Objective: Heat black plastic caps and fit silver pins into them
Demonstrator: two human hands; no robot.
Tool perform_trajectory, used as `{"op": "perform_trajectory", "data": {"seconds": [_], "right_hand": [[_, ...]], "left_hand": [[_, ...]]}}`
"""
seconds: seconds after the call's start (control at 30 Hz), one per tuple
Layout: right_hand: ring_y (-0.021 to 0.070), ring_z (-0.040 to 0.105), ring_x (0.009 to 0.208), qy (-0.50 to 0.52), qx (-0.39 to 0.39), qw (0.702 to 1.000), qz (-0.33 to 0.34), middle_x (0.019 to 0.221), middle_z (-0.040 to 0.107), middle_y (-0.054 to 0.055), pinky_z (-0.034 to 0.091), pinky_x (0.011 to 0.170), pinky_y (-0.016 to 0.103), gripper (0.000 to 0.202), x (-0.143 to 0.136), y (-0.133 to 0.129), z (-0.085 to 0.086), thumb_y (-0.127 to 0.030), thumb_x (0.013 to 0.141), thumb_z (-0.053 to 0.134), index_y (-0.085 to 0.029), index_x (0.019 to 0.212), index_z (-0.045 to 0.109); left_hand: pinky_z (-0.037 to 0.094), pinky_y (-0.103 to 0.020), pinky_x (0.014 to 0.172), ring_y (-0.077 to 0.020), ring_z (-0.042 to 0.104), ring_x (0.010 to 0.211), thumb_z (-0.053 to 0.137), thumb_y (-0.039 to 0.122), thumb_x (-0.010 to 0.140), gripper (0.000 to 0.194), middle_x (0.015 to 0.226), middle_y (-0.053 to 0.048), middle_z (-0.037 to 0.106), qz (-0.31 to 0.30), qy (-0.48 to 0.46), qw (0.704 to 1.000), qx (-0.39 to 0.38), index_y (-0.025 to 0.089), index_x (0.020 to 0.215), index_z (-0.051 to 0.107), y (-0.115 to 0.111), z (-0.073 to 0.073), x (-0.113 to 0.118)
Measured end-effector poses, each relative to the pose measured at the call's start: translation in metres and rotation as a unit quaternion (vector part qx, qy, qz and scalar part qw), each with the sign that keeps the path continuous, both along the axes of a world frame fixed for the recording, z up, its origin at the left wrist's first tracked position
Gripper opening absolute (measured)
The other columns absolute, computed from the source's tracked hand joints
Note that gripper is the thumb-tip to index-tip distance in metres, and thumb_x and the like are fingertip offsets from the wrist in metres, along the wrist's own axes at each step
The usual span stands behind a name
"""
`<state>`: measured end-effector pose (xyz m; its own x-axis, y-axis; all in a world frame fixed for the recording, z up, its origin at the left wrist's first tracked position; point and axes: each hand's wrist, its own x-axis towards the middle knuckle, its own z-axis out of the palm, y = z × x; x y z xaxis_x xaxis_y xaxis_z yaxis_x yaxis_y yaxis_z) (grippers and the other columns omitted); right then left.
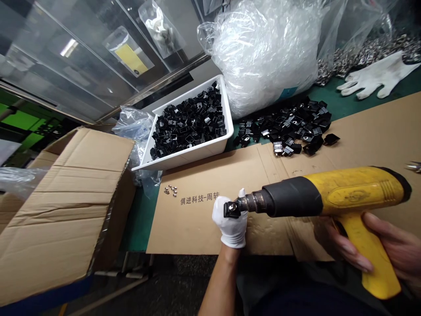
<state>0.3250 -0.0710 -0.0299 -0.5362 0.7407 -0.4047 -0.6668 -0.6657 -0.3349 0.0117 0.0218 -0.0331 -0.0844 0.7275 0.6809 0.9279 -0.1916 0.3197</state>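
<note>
My left hand [232,228], in a white glove, holds a small black part [231,210] with a shiny metal piece on its face. Bare, my right hand [371,245] is wrapped round the handle of a yellow heat gun [358,191]. The gun's metal nozzle [255,202] points left, its tip right beside the black part. Several small metal pieces [171,190] lie on the cardboard sheet [194,228] to the left of my gloved hand.
Black parts fill a white bin [197,156] behind the cardboard, and more form a pile [296,123] to its right. A big plastic bag [266,52], a white glove [378,75] and metal pieces [351,57] are at the back. An open cardboard box [66,197] stands left.
</note>
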Motion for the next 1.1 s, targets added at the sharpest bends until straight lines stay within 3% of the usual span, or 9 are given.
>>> {"op": "perform_trajectory", "data": {"seconds": [0.17,0.43,0.57,0.87,1.1], "right_hand": [[0.016,0.063,0.054,0.012,0.005,1.0,-0.002,0.08,0.07,0.014,0.05,0.052,0.025,0.05,0.001,-0.001,-0.002,-0.059,0.094,0.06,-0.014,0.107,0.079],[0.015,0.058,0.052,0.002,-0.014,1.0,-0.008,0.076,0.068,0.012,0.048,0.053,0.027,0.052,-0.001,-0.003,0.0,-0.06,0.094,0.058,-0.015,0.109,0.078],[0.0153,0.058,0.053,0.014,-0.016,1.0,-0.007,0.077,0.067,0.012,0.046,0.052,0.026,0.049,-0.001,-0.002,0.001,-0.06,0.094,0.056,-0.017,0.104,0.078],[0.0161,0.055,0.053,-0.001,0.008,1.0,-0.009,0.077,0.066,0.013,0.045,0.053,0.029,0.052,-0.002,0.0,0.005,-0.059,0.096,0.051,-0.016,0.109,0.077],[0.0163,0.06,0.054,0.012,0.011,1.0,-0.009,0.081,0.069,0.014,0.046,0.052,0.026,0.052,0.0,-0.001,0.0,-0.058,0.096,0.053,-0.016,0.115,0.076]], "left_hand": [[0.038,-0.029,0.062,-0.0132,0.041,0.059,0.079,0.033,0.088,0.045,0.064,0.006,0.042,-0.011,-0.011,1.0,0.008,0.024,0.067,0.04,0.0,0.002,0.001],[0.042,-0.029,0.062,-0.012,0.04,0.057,0.079,0.033,0.087,0.048,0.063,0.007,0.041,-0.028,-0.105,0.994,-0.017,0.024,0.067,0.037,-0.002,-0.007,-0.002],[0.042,-0.029,0.059,-0.0122,0.041,0.056,0.078,0.035,0.086,0.047,0.062,0.006,0.04,-0.023,-0.104,0.994,-0.012,0.025,0.066,0.038,-0.001,-0.007,-0.001],[0.042,-0.029,0.062,-0.0121,0.038,0.058,0.078,0.036,0.088,0.047,0.064,0.007,0.039,-0.017,-0.113,0.993,-0.017,0.025,0.067,0.037,-0.002,-0.01,0.0],[0.042,-0.029,0.064,-0.0123,0.038,0.06,0.08,0.034,0.087,0.046,0.065,0.006,0.041,-0.024,-0.092,0.995,-0.006,0.024,0.068,0.039,-0.002,-0.011,-0.002]]}}
